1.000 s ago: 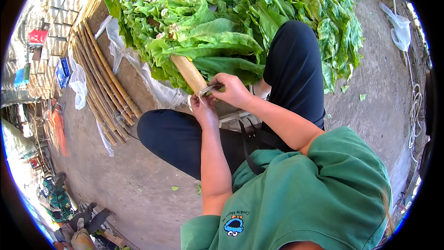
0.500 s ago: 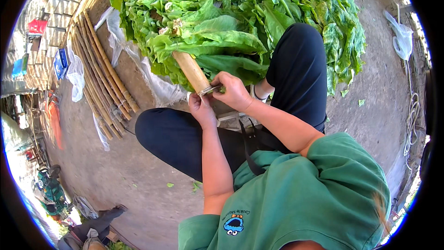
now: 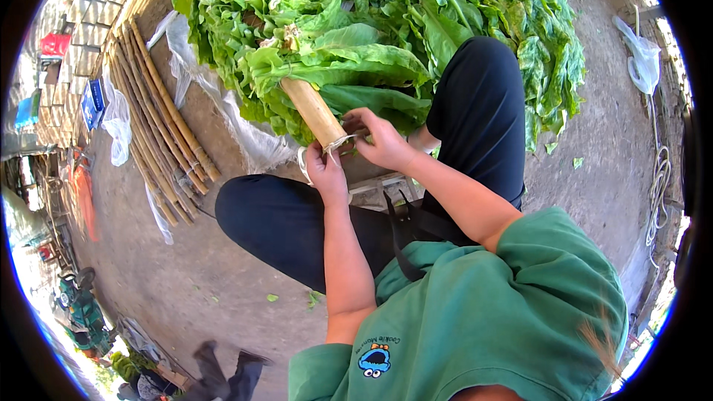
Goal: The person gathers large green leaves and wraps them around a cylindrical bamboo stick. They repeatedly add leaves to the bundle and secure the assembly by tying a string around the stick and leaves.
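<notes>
In front of my knees a thick bamboo pole (image 3: 310, 108) points its cut end toward me. Large green leaves (image 3: 364, 59), which look like tobacco leaves, are bunched along its farther part. A thin pale string (image 3: 339, 142) loops around the cut end. My left hand (image 3: 327, 173) is closed at the left underside of this end, thumb and fingers pinching the string. On the right side, my right hand (image 3: 382, 142) has bent fingers pinched on the string by the pole's rim. The fingertips are partly hidden.
Several bare bamboo poles (image 3: 160, 119) lie on the ground to the left, beside crumpled white plastic sheeting (image 3: 245, 122). A second heap of leaves (image 3: 538, 52) spreads at the far right. A plastic bag (image 3: 643, 59) hangs near the right wall. Another person's dark-trousered legs (image 3: 223, 375) show at lower left.
My right hand has shifted slightly right and down, and the string now curves across the pole's end. At lower left the other person's legs have moved to the right.
</notes>
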Demonstrator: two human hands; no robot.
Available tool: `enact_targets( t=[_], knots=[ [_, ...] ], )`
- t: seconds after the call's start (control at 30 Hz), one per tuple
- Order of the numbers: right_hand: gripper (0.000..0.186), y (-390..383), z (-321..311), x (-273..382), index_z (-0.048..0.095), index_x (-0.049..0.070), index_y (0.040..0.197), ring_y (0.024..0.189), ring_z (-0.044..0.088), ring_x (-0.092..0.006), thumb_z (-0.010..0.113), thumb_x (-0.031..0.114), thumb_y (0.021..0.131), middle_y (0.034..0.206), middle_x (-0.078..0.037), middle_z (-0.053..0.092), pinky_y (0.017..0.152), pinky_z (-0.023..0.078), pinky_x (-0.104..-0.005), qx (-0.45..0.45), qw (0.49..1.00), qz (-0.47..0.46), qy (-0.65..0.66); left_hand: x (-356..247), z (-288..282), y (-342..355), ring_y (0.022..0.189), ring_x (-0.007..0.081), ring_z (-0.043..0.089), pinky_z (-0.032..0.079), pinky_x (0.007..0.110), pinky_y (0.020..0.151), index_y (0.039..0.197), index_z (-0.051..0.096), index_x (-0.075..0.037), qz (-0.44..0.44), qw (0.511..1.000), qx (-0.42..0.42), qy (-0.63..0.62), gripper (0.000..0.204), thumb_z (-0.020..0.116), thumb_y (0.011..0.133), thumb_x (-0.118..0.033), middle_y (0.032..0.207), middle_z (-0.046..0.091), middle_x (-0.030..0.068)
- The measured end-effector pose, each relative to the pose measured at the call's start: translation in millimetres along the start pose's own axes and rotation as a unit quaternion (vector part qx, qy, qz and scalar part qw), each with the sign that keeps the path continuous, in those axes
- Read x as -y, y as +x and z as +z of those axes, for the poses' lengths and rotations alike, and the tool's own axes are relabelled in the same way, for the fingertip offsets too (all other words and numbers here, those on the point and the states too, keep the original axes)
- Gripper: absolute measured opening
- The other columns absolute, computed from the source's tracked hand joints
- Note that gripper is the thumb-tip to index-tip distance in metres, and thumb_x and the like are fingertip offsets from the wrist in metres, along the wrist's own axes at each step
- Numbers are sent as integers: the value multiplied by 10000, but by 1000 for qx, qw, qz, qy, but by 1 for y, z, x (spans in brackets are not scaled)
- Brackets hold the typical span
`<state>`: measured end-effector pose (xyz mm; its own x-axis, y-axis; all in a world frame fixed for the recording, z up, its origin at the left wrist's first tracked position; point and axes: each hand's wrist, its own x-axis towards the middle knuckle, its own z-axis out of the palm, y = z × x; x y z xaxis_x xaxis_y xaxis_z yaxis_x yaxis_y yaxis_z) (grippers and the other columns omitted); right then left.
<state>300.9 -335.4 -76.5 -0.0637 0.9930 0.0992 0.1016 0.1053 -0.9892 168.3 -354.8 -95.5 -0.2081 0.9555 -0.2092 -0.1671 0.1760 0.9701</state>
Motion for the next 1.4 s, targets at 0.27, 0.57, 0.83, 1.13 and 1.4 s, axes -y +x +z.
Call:
enact_targets(
  t=[0.27,0.57,0.83,1.13,1.4],
  knots=[
    [286,2,-2,8,526,-31,975,854,632,-250,646,24,721,912,-156,627,770,497,-332,39,998,38,-27,-5,3,-2,706,159,623,529,276,616,1011,491,51,4,1000,-26,13,152,513,870,0,856,593,101],
    [217,5,-7,5,556,-21,938,834,637,-267,604,6,728,879,-157,639,745,500,-324,66,997,26,-36,-16,2,-1,676,148,628,515,262,611,958,535,63,26,993,-34,106,116,515,855,12,801,609,92],
    [268,11,-5,-6,530,-30,1019,865,609,-191,544,-24,752,925,-127,618,769,480,-308,76,993,79,32,-20,-2,-5,674,177,642,518,275,587,1005,531,61,-20,992,-6,123,155,478,880,-13,808,609,110],
    [475,6,-10,6,442,-28,1233,924,554,-135,592,13,784,1094,-100,565,809,466,-285,113,966,103,209,-25,-7,-7,810,185,607,491,299,692,1098,517,7,-123,988,77,-47,282,474,912,-201,949,610,112],
    [407,13,-7,13,592,-50,1078,898,589,-158,681,132,725,1018,-103,632,803,460,-288,103,969,208,91,-25,-7,-21,866,168,563,481,330,792,1114,494,-57,-159,968,81,-174,317,367,964,-305,982,575,83]
  ],
)
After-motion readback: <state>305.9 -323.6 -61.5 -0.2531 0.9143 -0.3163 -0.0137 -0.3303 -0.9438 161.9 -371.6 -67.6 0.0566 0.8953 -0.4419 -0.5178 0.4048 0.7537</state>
